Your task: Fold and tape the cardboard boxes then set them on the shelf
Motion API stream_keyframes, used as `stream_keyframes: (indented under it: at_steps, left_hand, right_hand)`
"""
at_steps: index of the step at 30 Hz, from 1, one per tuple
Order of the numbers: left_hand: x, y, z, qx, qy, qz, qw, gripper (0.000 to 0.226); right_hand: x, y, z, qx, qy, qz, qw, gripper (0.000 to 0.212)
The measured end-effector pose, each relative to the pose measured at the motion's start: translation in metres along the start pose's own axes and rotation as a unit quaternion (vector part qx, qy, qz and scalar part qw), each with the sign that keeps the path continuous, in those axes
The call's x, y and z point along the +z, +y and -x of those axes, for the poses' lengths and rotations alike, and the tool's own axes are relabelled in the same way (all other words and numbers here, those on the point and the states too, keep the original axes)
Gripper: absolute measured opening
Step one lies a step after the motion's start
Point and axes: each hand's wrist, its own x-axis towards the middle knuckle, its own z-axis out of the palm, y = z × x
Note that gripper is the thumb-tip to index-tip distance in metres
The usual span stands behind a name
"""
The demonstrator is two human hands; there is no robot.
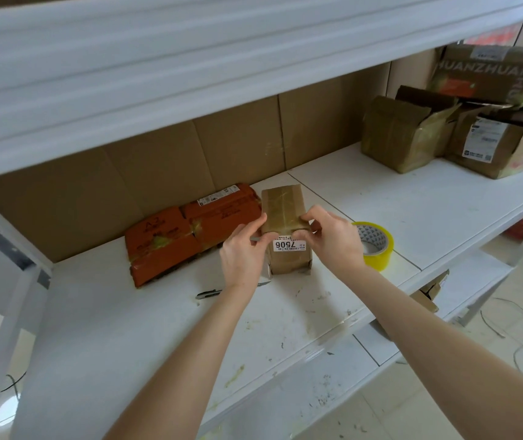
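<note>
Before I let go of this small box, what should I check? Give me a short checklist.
1. Top seam of the small box covered by tape: ok.
2. End of the tape pressed over the front edge: cannot tell, left hand and right hand cover it.
3. Bottom flaps closed: cannot tell, underside hidden.
4. Reach to the tape roll: ok, beside the box.
5. Blade of the cutter retracted: cannot tell, partly hidden.
6. Room on the shelf: ok, bare further right.

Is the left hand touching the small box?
Touching. The head view shows the left hand pinching the small box at its taped top edge.
</note>
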Motion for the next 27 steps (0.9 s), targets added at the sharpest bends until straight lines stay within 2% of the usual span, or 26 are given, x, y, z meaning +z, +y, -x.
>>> stream_keyframes:
  at_steps: [3, 6, 8, 10, 11, 13, 14, 16, 18, 20, 23, 27]
  left_hand:
    - [-0.006, -0.007, 0.0, 0.006, -0.032, 0.032, 0.999, 0.032]
    - [-0.005, -0.003, 0.006, 0.017, -0.015, 0.055, 0.998, 0.035]
    - [-0.001, 0.001, 0.007, -0.022, -0.021, 0.074, 0.997, 0.039]
    - [0.0, 0.0, 0.007, -0.068, -0.025, 0.083, 0.994, 0.04]
    - [-0.001, -0.003, 0.005, -0.084, -0.032, 0.083, 0.992, 0.039]
    - [-0.005, -0.008, 0.004, -0.102, -0.06, 0.081, 0.99, 0.04]
    - [-0.006, -0.009, 0.004, -0.098, -0.068, 0.079, 0.99, 0.042]
    - [-0.007, -0.004, 0.002, -0.082, -0.075, 0.075, 0.991, 0.046]
    - [-0.003, 0.002, -0.004, -0.084, -0.084, 0.074, 0.99, 0.049]
    - [0.0, 0.005, -0.008, -0.089, -0.077, 0.051, 0.992, 0.046]
    - [-0.001, 0.009, -0.011, -0.097, -0.053, 0.047, 0.993, 0.033]
    - [-0.005, 0.012, -0.02, -0.145, -0.082, 0.047, 0.985, 0.029]
  right_hand:
    - [-0.008, 0.009, 0.002, -0.01, -0.021, -0.066, 0.998, 0.017]
    - [-0.007, 0.009, 0.004, 0.035, -0.079, -0.091, 0.992, 0.03]
    - [-0.001, 0.004, 0.005, 0.071, -0.089, -0.091, 0.989, 0.031]
    - [0.002, 0.005, 0.005, 0.119, -0.094, -0.15, 0.977, 0.008]
    - [0.001, 0.005, 0.006, 0.137, -0.099, -0.176, 0.97, 0.004]
    - [-0.001, 0.011, 0.007, 0.145, -0.091, -0.19, 0.967, 0.005]
    - [-0.003, 0.013, 0.006, 0.136, -0.078, -0.17, 0.973, 0.011]
    - [-0.004, 0.008, 0.002, 0.104, -0.064, -0.1, 0.987, 0.042]
    - [0.0, -0.002, -0.003, 0.077, -0.07, -0.071, 0.992, 0.052]
    - [0.006, -0.008, -0.005, 0.064, -0.075, -0.069, 0.993, 0.042]
    - [0.009, -0.007, -0.005, 0.086, -0.052, -0.102, 0.99, 0.011]
    - [0.006, -0.006, -0.004, 0.125, -0.066, -0.168, 0.976, 0.007]
